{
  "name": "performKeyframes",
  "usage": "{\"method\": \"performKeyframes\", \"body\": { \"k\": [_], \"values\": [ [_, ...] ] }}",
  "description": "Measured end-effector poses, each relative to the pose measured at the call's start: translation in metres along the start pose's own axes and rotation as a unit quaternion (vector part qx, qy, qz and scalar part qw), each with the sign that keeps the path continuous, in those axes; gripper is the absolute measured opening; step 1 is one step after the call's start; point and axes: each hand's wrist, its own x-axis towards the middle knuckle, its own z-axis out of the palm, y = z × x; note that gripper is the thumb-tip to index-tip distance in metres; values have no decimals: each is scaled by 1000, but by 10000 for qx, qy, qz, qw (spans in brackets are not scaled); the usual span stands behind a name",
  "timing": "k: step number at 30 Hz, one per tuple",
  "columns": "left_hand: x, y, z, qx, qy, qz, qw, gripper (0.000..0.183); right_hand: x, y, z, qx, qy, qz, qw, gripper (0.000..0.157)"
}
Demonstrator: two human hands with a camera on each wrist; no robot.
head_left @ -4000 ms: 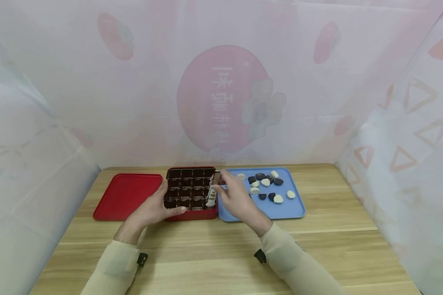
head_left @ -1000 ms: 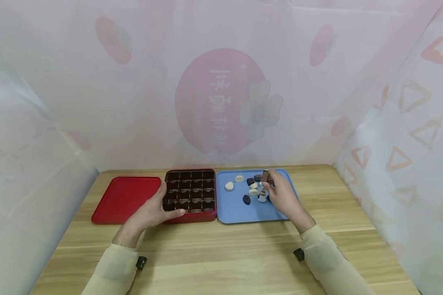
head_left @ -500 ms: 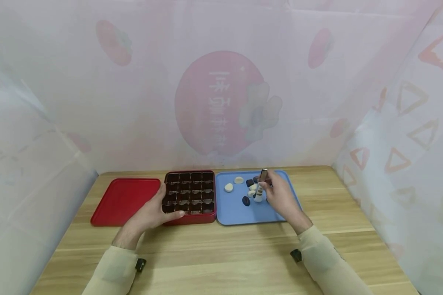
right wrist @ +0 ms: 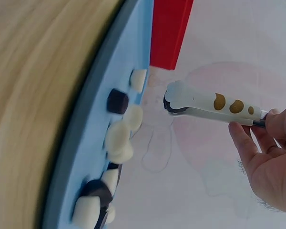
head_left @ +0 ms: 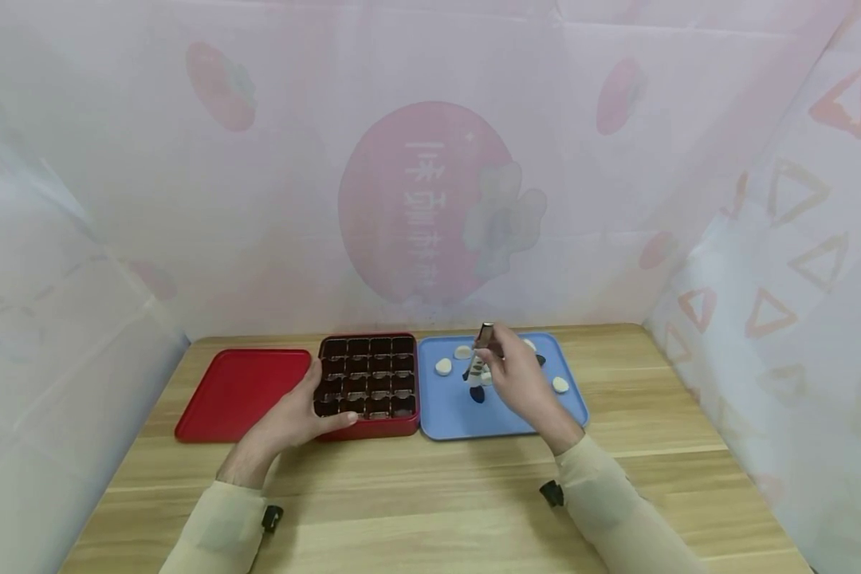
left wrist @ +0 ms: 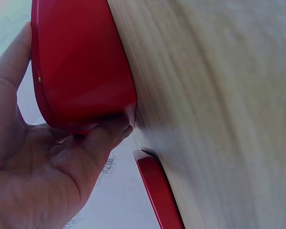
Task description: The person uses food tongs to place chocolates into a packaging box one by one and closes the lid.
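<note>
My left hand (head_left: 290, 414) holds the left front corner of a red box (head_left: 383, 428), thumb on the front rim, fingers along the left side. A dark brown insert (head_left: 369, 375) divides the box into many compartments. Over a blue tray (head_left: 445, 418), my right hand (head_left: 518, 381) pinches small paw-tipped tongs (head_left: 477, 368), white with brown spots. Their tips point down near a dark chocolate (head_left: 477, 395). In the right wrist view a dark edge shows at the paw tip (right wrist: 175, 98); I cannot tell whether it is a gripped piece. White chocolates (head_left: 442, 367) lie around on the tray.
A red lid (head_left: 247, 391) lies flat left of the box, partly behind my left hand. The tray stands against the box's right side. Further pieces, such as a white chocolate (head_left: 560, 385), lie at the tray's right. A patterned curtain (head_left: 430, 199) rises behind the wooden table (head_left: 402, 494).
My right hand with the tongs went from the box's right front compartments to the tray's right half, then shifted left over the tray in the last half second. The left hand stays on the box.
</note>
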Motion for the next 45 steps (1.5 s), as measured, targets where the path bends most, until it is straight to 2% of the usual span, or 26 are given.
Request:
{"method": "performKeyframes", "body": {
  "k": [16,23,30,39,45],
  "values": [
    [-1,1,0,24,1,-11,10000,147,19,-49,37,449,-318,-95,9984,5],
    [0,0,0,26,6,9,10000,148,24,-61,54,417,-454,-160,9980,5],
    [1,0,0,17,14,33,10000,148,27,-63,70,333,-469,-272,9980,3],
    [1,-2,0,-10,21,55,10000,148,28,-54,86,86,-557,-316,9979,12],
    [2,-3,0,7,14,24,10000,148,28,-49,90,-1,-645,-307,9974,7]
  ]
}}
